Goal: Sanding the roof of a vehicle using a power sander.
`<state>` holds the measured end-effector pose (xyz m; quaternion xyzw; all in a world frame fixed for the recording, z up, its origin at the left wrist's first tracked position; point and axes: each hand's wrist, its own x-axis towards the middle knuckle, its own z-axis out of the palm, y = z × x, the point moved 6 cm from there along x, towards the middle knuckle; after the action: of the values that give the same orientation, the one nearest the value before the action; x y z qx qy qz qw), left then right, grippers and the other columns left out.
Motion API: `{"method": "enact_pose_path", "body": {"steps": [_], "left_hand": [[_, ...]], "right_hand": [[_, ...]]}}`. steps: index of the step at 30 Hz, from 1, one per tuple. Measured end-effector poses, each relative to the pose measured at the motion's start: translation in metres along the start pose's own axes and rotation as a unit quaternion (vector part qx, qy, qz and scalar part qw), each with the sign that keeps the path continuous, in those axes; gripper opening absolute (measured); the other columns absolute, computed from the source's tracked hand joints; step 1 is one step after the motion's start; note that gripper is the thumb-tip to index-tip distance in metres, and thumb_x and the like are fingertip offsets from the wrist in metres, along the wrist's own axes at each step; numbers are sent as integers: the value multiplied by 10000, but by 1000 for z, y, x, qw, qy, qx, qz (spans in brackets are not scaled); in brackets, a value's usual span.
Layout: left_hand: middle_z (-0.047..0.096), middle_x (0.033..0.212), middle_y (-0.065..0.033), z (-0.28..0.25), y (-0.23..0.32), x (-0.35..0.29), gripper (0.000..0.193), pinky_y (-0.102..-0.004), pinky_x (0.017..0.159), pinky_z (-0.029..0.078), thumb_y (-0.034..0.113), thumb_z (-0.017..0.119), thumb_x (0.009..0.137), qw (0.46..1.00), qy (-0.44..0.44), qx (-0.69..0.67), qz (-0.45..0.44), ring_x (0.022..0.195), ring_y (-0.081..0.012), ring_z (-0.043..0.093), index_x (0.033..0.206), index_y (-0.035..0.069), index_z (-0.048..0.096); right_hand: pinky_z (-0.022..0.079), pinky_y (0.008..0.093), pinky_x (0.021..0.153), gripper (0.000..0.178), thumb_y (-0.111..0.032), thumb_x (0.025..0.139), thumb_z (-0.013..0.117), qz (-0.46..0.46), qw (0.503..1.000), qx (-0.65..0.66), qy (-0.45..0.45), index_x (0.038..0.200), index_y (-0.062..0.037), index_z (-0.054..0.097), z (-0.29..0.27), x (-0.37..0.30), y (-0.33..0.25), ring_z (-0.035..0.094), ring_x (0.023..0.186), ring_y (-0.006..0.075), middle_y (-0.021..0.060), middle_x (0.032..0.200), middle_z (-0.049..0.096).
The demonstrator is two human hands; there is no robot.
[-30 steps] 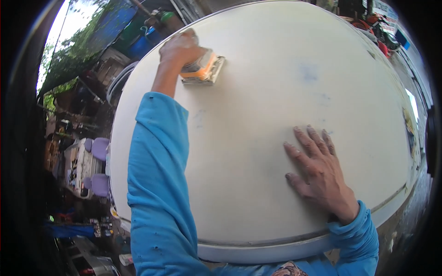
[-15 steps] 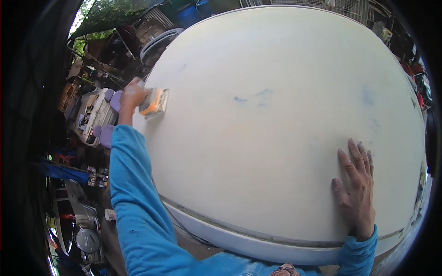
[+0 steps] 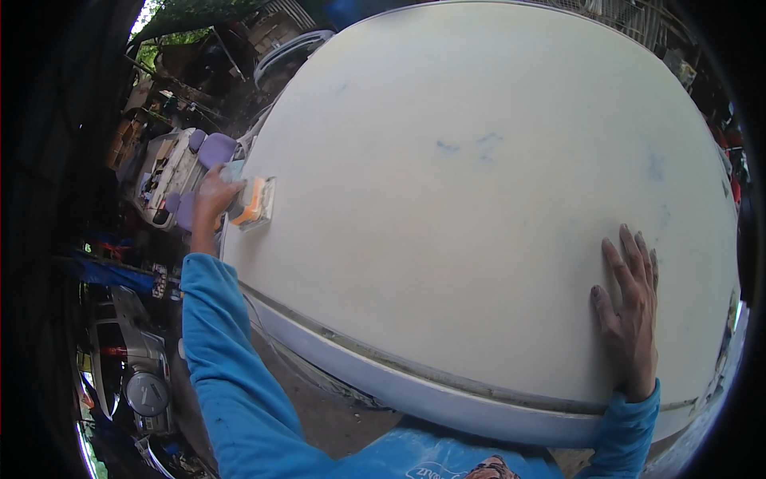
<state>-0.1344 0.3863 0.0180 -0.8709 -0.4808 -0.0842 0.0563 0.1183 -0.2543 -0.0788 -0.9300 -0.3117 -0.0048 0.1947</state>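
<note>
A pale, cream-white vehicle roof (image 3: 447, 263) spreads before me, with faint blue patches in its paint. At its left edge, my left hand (image 3: 214, 195) is closed around a boxy sander (image 3: 254, 203) with an orange band and a squarish base. The base is against the roof surface; the palm side of the hand is hidden. On the right, my right hand (image 3: 632, 299) lies flat on the roof, fingers stretched out toward the far side and nothing held. Both arms wear blue sleeves.
A gutter channel (image 3: 447, 387) runs along the roof's near edge. Left of the roof stand purple seats (image 3: 215, 150) and a cluttered whitish panel (image 3: 163, 172). Lower left is a silver vehicle (image 3: 144, 359) with a round spare-wheel cover. Crates and scrap crowd the far left.
My left hand and the sander have moved left and nearer to me along the roof's edge. The view has shifted slightly. My right hand still lies flat on the roof.
</note>
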Motion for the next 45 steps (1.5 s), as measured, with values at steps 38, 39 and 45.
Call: {"method": "enact_pose_path", "body": {"steps": [38,39,45], "left_hand": [[649,1282,-197,-13,95,-25,630,-443,1015,483,417,747,758,998,-1,40,55,1215,-363,603,1291,110,610],[651,1278,-203,-11,85,-22,631,-440,1018,481,416,743,758,999,-9,42,33,1217,-362,602,1292,107,609],[649,1266,-210,-23,95,-49,600,-441,1008,484,392,748,765,997,15,35,66,1206,-369,602,1276,109,608]], "right_hand": [[157,484,1255,594,-168,856,677,-25,1000,4,-2,1434,-134,546,-4,-3,7,300,1484,347,123,1579,386],[157,484,1255,594,-168,856,677,-38,999,14,3,1434,-134,546,-4,-3,5,300,1484,347,123,1579,386],[157,487,1253,580,-171,863,671,-40,999,15,6,1429,-127,550,-4,-4,4,302,1482,351,131,1572,395]]}}
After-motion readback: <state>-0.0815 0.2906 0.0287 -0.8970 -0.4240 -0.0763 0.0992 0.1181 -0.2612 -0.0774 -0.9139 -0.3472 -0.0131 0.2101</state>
